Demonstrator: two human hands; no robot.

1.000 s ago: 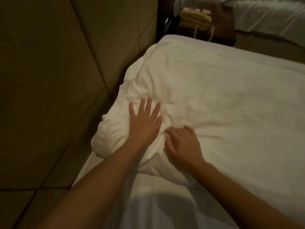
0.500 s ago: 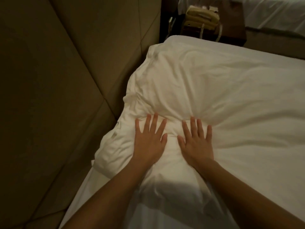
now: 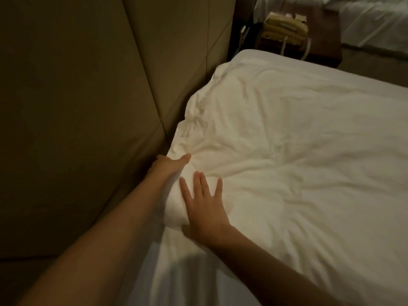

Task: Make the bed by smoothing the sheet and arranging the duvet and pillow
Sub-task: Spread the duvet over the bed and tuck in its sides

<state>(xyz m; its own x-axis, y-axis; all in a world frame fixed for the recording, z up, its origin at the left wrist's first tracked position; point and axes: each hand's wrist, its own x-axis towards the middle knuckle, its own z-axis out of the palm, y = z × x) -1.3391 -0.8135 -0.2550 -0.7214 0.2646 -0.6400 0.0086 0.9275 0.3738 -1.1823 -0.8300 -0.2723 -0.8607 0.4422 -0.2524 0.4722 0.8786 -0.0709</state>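
A white, creased duvet (image 3: pixel 298 151) covers the bed, its bunched corner lying against the headboard. My left hand (image 3: pixel 169 166) clasps that corner's edge, thumb on top and fingers hidden down the side between duvet and headboard. Just to its right, my right hand (image 3: pixel 203 206) lies flat on the duvet with fingers spread, holding nothing. Below the corner, a strip of smooth white sheet (image 3: pixel 176 283) shows. No pillow is in view.
A padded tan headboard (image 3: pixel 77 118) fills the left side, tight against the bed. At the top right stands a dark nightstand (image 3: pixel 326 40) carrying a beige telephone (image 3: pixel 284 27) with a coiled cord. Beyond it is another white bed (image 3: pixel 375 21).
My left hand slid off the duvet's top to its headboard-side edge and closed around it. My right hand moved left onto the bunched corner. The view shifted right.
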